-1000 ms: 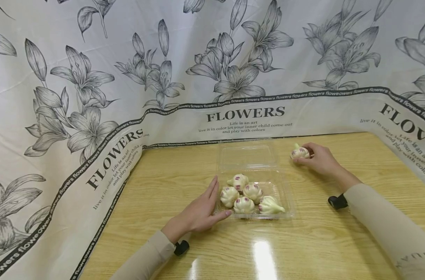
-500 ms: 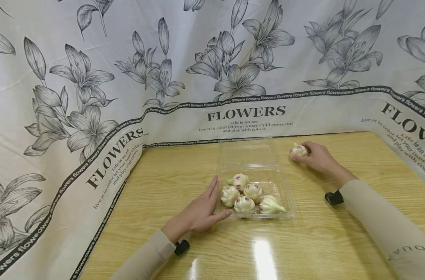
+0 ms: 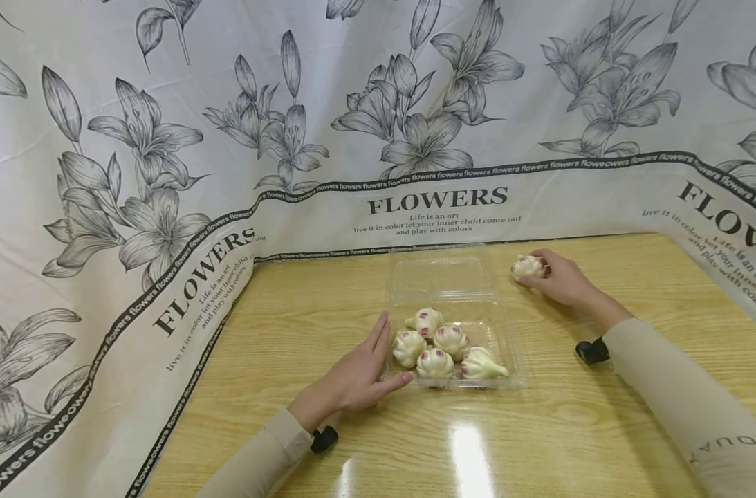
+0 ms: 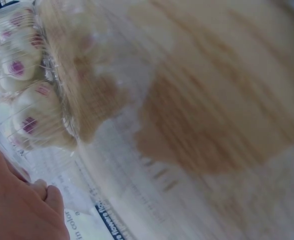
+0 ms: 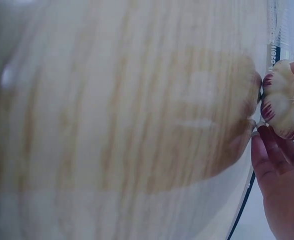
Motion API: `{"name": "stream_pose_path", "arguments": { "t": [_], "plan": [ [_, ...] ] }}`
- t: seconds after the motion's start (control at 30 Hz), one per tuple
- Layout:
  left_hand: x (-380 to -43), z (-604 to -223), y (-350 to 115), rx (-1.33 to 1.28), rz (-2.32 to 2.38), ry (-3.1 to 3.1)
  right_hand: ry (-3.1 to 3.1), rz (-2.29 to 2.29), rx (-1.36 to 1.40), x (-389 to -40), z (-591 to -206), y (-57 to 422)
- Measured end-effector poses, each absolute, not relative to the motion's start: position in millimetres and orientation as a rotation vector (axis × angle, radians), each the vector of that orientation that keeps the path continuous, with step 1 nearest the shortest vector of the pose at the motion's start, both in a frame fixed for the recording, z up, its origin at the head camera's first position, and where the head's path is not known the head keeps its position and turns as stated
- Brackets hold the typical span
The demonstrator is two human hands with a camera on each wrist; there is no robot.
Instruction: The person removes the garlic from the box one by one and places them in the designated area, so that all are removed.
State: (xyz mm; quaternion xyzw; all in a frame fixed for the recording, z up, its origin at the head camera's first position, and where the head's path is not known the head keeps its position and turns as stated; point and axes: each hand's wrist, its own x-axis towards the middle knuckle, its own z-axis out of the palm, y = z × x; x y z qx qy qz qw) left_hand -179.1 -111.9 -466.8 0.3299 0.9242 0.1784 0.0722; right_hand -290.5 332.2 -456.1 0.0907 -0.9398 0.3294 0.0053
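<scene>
A clear plastic clamshell box (image 3: 516, 346) lies with its lid folded back, several white garlic bulbs (image 3: 450, 342) with purple marks inside its base. My left hand (image 3: 353, 377) rests against the box's left side, fingers straight and thumb along the front rim. Through the box wall, garlic bulbs (image 4: 29, 107) show in the left wrist view. Right of the lid, my right hand (image 3: 564, 280) grips a single garlic bulb (image 3: 527, 268) between thumb and fingers. In the right wrist view this garlic bulb (image 5: 282, 102) is close to the tabletop, its root end partly showing.
The folded-back lid (image 3: 441, 277) reaches toward the back edge of the wooden table (image 3: 303, 297). A white flower-printed cloth (image 3: 315, 214) hangs behind and along both sides. Black wrist cameras (image 3: 593, 351) sit at both sleeves.
The garlic bulb in my right hand has turned, so its stem no longer shows at the top, and has shifted slightly left. My left hand and the box stay put.
</scene>
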Motion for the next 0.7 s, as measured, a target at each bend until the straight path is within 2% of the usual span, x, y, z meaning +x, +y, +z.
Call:
{"name": "stream_pose_path", "arguments": {
  "t": [0.7],
  "plan": [
    [-180, -469, -111, 1.002, 0.543, 2.777, -2.964, 1.045, 0.341, -270, -441, 336]
  ]
}}
